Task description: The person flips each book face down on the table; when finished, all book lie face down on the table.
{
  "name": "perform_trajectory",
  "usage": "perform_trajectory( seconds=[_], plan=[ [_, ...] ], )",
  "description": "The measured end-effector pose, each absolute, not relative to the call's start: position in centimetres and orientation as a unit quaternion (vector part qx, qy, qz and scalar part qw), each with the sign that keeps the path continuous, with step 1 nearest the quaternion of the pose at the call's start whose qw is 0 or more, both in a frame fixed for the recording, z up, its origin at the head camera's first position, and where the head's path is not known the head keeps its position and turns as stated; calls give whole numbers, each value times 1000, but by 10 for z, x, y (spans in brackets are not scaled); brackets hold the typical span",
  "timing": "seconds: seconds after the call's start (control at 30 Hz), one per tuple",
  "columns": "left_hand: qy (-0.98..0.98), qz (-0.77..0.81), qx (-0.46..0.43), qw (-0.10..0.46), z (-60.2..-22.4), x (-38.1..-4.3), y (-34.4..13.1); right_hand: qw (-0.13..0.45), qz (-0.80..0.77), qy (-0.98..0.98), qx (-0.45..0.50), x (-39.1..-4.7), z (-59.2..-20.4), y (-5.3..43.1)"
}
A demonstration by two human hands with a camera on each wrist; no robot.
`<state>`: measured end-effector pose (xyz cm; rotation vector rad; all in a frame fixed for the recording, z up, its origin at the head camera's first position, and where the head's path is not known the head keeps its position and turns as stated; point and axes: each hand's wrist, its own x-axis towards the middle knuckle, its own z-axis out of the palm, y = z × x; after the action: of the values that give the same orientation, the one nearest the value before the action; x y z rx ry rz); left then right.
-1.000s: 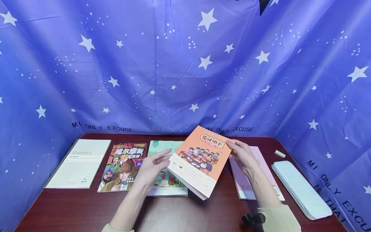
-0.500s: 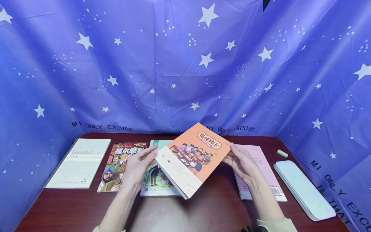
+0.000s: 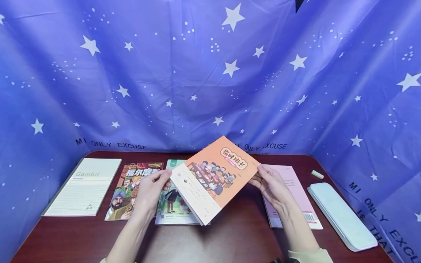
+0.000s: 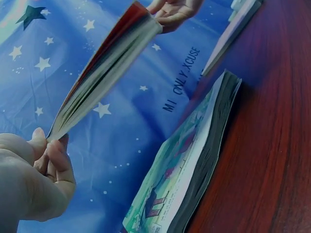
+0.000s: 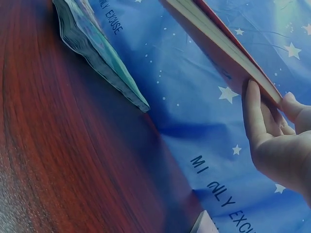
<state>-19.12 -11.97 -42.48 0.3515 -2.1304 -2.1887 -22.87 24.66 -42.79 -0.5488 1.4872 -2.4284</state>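
An orange book (image 3: pixel 217 175) with a cartoon classroom on its cover is held up tilted above the table, between both hands. My left hand (image 3: pixel 152 190) pinches its lower left corner, thumb on top and fingers beneath, as the left wrist view also shows. At the opposite corner my right hand (image 3: pixel 273 184) grips the book, its fingers spread under the back cover in the right wrist view. Below the orange book, partly covered by it, lies a green illustrated book (image 3: pixel 179 215). A pink book (image 3: pixel 289 182) lies beside and behind my right hand.
On the dark red table (image 3: pixel 236 241), a comic-style book (image 3: pixel 121 197) and a cream notebook (image 3: pixel 83 186) lie to the left. A pale pencil case (image 3: pixel 342 215) and a small eraser (image 3: pixel 317 174) lie at the right. A blue starry curtain (image 3: pixel 197 73) hangs behind.
The orange book has moved left and turned somewhat, exposing more of the pink book. My left hand moved left with it, and its fingers closed onto the book's corner.
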Motion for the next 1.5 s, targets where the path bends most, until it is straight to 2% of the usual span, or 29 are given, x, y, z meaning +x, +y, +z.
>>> perform_trajectory(
  seconds=[0.33,0.93,1.23,1.5],
  plan=[
    [-661,-741,108,48,-421,-189,-120,82,-772,622,-107,-221,-422,246],
    [-642,-759,81,74,-410,-181,-119,71,-801,568,-173,-222,-416,247],
    [-626,-770,57,106,-408,-181,-117,64,-808,542,-223,-223,-417,247],
    [-616,-779,37,115,-407,-180,-116,55,-823,518,-226,-221,-414,245]
  ],
)
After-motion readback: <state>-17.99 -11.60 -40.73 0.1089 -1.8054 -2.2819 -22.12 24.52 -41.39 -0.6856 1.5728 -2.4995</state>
